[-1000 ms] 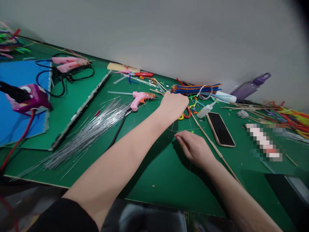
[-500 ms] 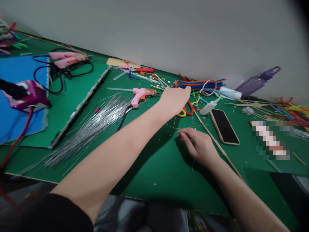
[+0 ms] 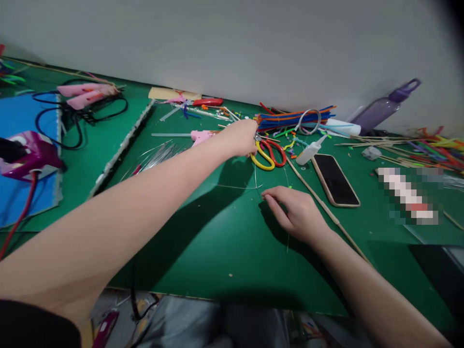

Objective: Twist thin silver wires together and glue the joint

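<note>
At far left are one power block [image 3: 32, 154] and two glue guns [image 3: 85, 99]. A third glue gun [image 3: 200, 136] lies partly behind the left arm, as does the one wire bundle [image 3: 159, 155], whose strands are too many to count. The left hand [image 3: 241, 137] is curled at the pivot of the one pair of scissors [image 3: 268, 155]; its fingertips are hidden, so I cannot tell whether it has hold of anything. The scissors lie on the table [image 3: 217, 261], their two loops, yellow and red, toward the right; they look stiff and fairly light, best taken by those loops. Below them, the thin wire [image 3: 255, 187] crosses itself or another strand; I cannot count how many. It is likely very light and springy, easily bent and rather slippery, so a fingertip pinch near the crossing should suit it. The right hand [image 3: 299, 210] has thumb and forefinger closed together, apparently on the wire's end just beside that crossing. Further right come one glue bottle [image 3: 308, 153], one long stick [image 3: 328, 210], one phone [image 3: 337, 181] and one purple water bottle [image 3: 377, 115].
</note>
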`<action>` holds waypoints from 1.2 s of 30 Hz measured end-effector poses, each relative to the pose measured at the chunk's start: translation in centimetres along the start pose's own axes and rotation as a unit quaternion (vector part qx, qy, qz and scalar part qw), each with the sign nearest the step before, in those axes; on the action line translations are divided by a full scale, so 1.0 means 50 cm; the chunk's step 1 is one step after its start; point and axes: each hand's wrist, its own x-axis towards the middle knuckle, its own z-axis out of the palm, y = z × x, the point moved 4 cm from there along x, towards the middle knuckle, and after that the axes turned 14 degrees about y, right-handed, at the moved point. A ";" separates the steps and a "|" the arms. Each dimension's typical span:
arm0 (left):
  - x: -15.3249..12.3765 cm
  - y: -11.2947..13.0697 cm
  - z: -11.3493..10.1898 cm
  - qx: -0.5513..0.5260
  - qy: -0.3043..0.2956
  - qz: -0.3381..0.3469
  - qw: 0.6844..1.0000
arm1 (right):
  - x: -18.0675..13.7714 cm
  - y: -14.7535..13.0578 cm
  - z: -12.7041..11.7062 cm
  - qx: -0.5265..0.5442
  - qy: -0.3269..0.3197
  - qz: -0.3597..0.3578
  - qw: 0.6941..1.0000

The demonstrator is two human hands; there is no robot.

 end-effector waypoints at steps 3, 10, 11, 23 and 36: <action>0.007 -0.012 -0.003 -0.048 -0.080 -0.029 0.995 | -0.001 0.001 -0.001 0.000 -0.005 0.007 1.000; -0.003 -0.033 0.005 -0.157 -0.057 -0.063 0.984 | -0.001 0.001 0.001 -0.007 -0.010 0.008 1.000; -0.006 -0.037 0.011 -0.182 -0.035 -0.074 0.980 | 0.000 0.001 0.001 -0.007 -0.011 0.009 1.000; -0.042 -0.057 0.041 -0.327 0.078 -0.119 0.934 | 0.002 0.007 -0.004 0.010 0.002 0.043 0.999; -0.053 -0.056 0.088 -0.472 0.097 -0.137 0.865 | 0.003 0.009 -0.011 0.039 0.026 0.062 0.997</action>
